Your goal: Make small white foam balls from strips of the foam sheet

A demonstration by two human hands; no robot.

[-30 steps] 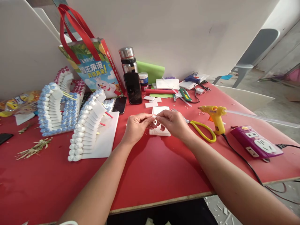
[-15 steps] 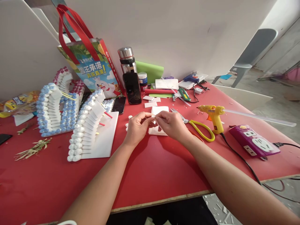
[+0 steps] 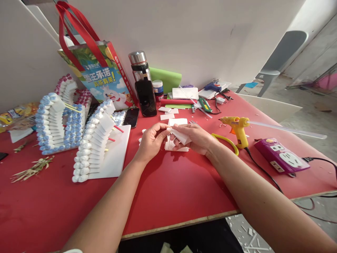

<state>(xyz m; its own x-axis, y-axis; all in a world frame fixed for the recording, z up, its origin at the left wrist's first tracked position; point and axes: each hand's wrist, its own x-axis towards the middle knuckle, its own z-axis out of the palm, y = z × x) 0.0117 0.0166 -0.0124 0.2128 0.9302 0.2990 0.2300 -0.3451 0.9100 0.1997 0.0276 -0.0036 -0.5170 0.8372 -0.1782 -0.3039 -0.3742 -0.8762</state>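
Red table (image 3: pixel 168 200), two hands' fingers (image 3: pixel 160 137) on one sheet (image 3: pixel 181 136)

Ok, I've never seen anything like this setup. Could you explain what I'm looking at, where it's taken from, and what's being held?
There's no machine here: these are a person's own bare hands. One camera, worn on the head, looks forward and down, so the forearms reach in from the bottom.

The left hand and right hand meet near the middle, with a thin white piece between their fingers; I can't tell its material.

On the red table, a curved white model stands at the left. At the right are a yellow glue gun and a purple power strip. Farther back are a colorful bag and an upright phone.
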